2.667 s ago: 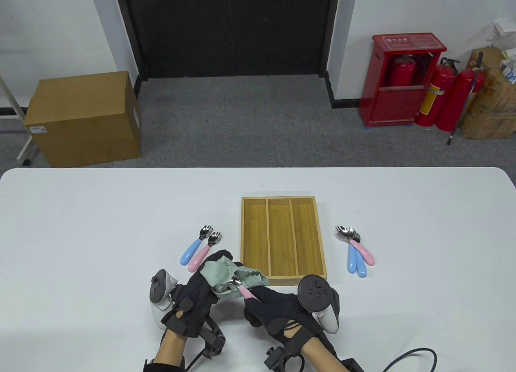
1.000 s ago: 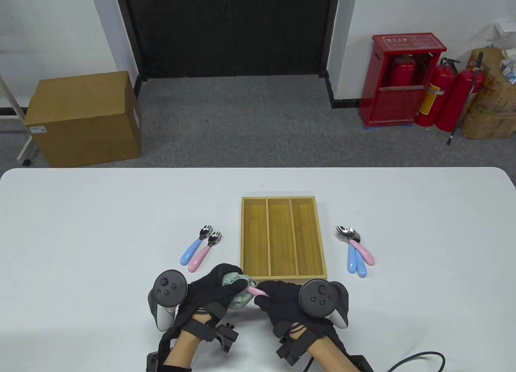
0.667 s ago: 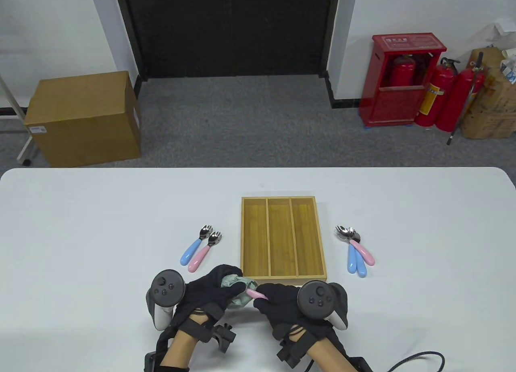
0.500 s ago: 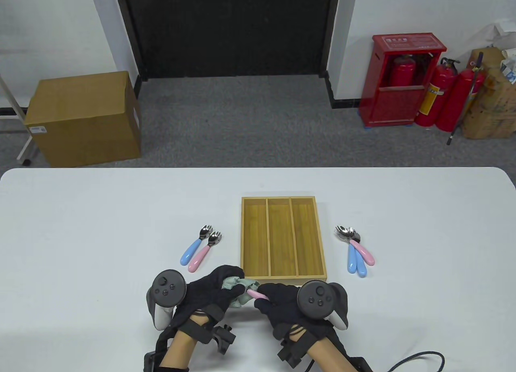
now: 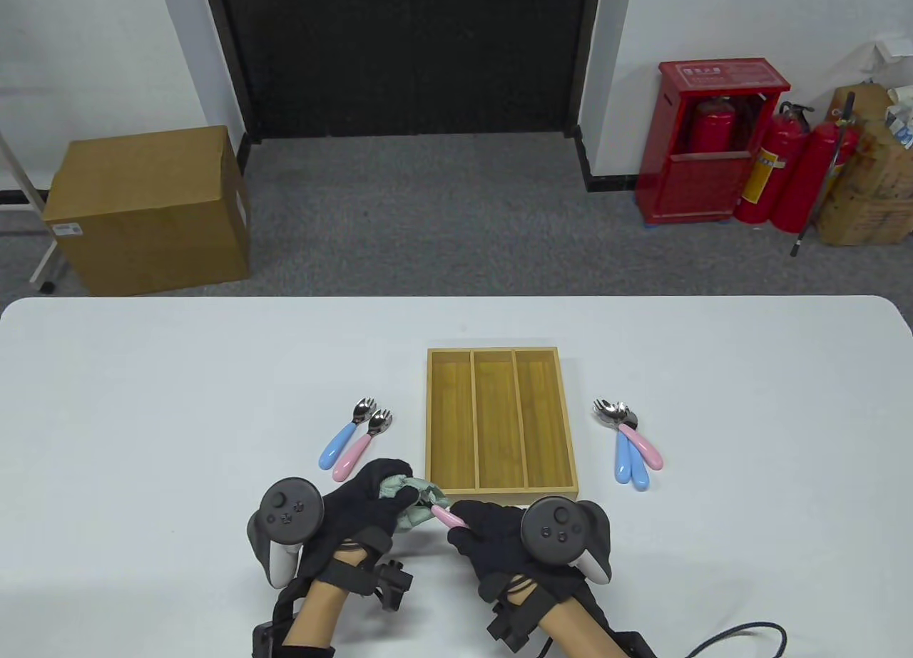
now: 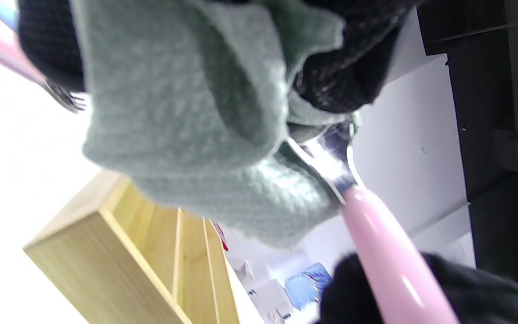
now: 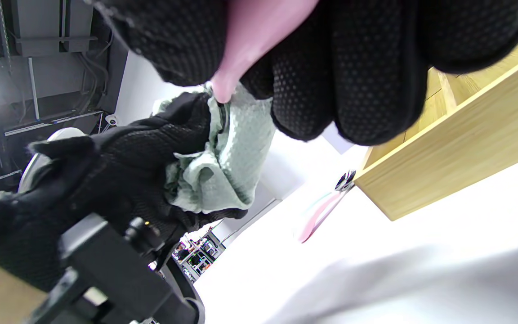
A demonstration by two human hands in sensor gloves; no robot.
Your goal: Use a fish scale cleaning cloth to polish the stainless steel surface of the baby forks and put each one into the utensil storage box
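Note:
My left hand (image 5: 378, 497) grips a bunched pale green cloth (image 5: 414, 502) just in front of the wooden storage box (image 5: 499, 419). My right hand (image 5: 492, 537) holds a pink-handled baby fork (image 5: 448, 517) by its handle. The steel head of the held fork (image 6: 328, 155) is wrapped in the green cloth (image 6: 196, 117), with only its neck showing. The pink handle (image 7: 250, 36) sticks out between my right fingers (image 7: 367, 67). The box's three compartments hold nothing.
A blue and a pink baby fork (image 5: 354, 437) lie left of the box. Three more forks (image 5: 631, 444) lie together on its right. The white table (image 5: 143, 401) stretches wide on both sides. Beyond it stand a cardboard box (image 5: 146, 209) and red fire extinguishers (image 5: 784, 166).
The cloth went from loosely spread over the fork head to tightly bunched around it. Both hands turned palm-down, and in the last second drifted slightly left while staying in front of the box.

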